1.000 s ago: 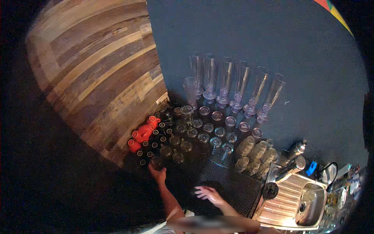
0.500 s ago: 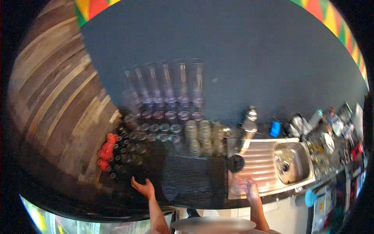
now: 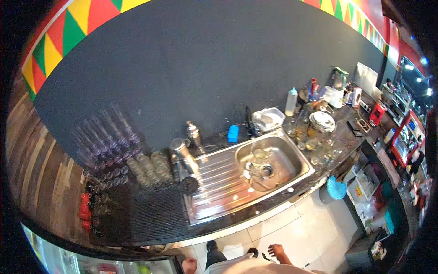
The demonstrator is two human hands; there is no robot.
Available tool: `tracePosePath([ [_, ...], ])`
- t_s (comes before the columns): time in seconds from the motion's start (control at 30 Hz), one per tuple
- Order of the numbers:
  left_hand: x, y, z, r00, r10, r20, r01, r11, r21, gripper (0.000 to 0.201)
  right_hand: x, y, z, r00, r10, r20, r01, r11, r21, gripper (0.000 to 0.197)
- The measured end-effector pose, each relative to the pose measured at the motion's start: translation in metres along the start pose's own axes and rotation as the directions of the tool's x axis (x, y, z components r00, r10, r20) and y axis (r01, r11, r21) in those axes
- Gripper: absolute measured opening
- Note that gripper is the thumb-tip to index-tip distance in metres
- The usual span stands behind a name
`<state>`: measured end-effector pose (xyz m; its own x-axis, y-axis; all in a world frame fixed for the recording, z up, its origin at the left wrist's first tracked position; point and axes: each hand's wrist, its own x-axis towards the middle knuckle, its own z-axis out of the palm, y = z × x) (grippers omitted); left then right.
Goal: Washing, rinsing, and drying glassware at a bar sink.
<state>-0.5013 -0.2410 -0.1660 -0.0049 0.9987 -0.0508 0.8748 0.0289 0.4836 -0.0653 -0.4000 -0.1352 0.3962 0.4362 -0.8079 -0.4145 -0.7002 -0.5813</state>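
Note:
My right hand hangs low over the tiled floor in front of the counter, fingers apart, holding nothing that I can see. At the lower edge my left hand is partly cut off beside the glass-fronted case; its fingers cannot be made out. Ahead is the steel sink with a ribbed drainboard. Inside the basin lies a clear glass among other items near the drain. A metal shaker and a metal cup stand by the drainboard. Neither hand touches the counter.
Rows of tall clear glasses and tumblers stand left, beside a black ribbed mat and red-topped bottles. Right of the sink are used glasses, stacked plates and a squeeze bottle. A blue-lidded bin stands below.
My view has swung to the right, bringing the sink to the middle. Both hands have dropped from the counter to the lower edge of the view.

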Motion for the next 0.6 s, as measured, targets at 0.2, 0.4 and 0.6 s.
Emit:
tracePosePath([
  [0.2, 0.021, 0.022, 0.071, 0.578, 0.4, 0.711, -0.116, 0.903, -0.414, 0.037, 0.09, 0.182, -0.064, 0.995, -0.059, 0.084, 0.101, 0.662, -0.743, 0.026],
  [0.4, 0.051, 0.107, 0.099, 0.549, 0.256, 0.796, 0.46, 0.702, -0.543, 0.029, 0.09, 0.194, -0.091, 0.884, -0.431, 0.181, 0.454, 0.7, -0.551, 0.026],
  [0.6, 0.09, 0.153, 0.121, 0.349, 0.07, 0.934, 0.648, 0.702, -0.295, 0.029, 0.087, 0.127, -0.11, 0.786, -0.58, 0.214, 0.587, 0.591, -0.553, 0.025],
])
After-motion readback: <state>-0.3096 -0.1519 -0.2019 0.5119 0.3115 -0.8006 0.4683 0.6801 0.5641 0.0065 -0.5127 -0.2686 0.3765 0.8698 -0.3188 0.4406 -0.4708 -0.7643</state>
